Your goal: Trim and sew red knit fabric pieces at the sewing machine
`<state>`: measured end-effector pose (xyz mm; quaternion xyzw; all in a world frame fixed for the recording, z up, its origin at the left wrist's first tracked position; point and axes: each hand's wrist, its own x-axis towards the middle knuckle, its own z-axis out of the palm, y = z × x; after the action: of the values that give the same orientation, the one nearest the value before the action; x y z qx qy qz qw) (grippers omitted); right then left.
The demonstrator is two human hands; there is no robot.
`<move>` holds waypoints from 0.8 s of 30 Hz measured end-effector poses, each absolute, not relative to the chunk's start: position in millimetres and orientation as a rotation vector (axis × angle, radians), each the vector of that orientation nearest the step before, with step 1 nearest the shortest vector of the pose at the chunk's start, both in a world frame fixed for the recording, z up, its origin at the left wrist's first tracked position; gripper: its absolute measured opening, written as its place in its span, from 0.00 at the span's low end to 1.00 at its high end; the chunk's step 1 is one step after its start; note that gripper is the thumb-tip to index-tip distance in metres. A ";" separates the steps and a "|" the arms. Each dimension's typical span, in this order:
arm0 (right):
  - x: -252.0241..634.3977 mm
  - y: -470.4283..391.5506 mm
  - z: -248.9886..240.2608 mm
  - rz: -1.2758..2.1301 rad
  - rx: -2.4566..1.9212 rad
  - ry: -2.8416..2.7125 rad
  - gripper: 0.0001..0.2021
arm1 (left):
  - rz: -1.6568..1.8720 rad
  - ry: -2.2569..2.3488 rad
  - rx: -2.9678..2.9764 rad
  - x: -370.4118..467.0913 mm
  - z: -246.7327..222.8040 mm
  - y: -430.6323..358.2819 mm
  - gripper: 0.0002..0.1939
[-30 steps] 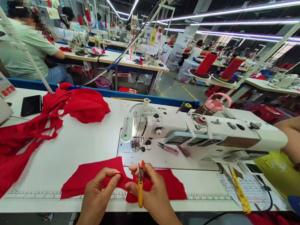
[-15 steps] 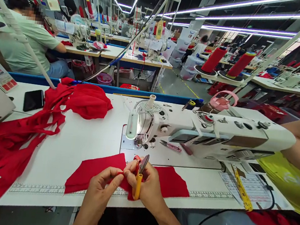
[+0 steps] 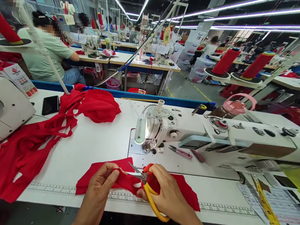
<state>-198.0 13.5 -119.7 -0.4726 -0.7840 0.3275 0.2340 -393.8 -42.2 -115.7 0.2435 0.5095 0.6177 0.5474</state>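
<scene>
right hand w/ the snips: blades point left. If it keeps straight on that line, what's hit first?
The right hand aims the thread snips at the left hand, pinching the red fabric piece. Its fingertips probably come first, though depth is unclear.

On our desk (image 3: 102, 146) the fabric piece (image 3: 183, 195) lies at six o'clock; the sewing machine (image 3: 217, 139) stands behind it toward two, a fabric heap (image 3: 25, 148) at nine, a phone (image 3: 50, 105) at ten.

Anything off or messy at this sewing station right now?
Nothing damaged. Red fabric strips sprawl off the table's left front edge, and the yellow tape measure dangles over the front right. Right hand holds snips at the red fabric piece.
</scene>
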 end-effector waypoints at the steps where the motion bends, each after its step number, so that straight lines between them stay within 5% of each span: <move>1: -196.0 13.6 -120.1 0.879 -1.298 -2.197 0.19 | 1.457 1.202 0.569 -393.9 -115.9 -42.3 0.18; 24: -200.4 2.1 -124.7 0.882 -1.127 -2.156 0.26 | 1.446 1.265 0.635 -385.6 -119.9 -44.5 0.20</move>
<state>-200.4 2.1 -124.7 -0.4189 -0.8015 0.3278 0.2733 -385.6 -44.5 -119.9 0.2659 0.5300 0.6060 0.5303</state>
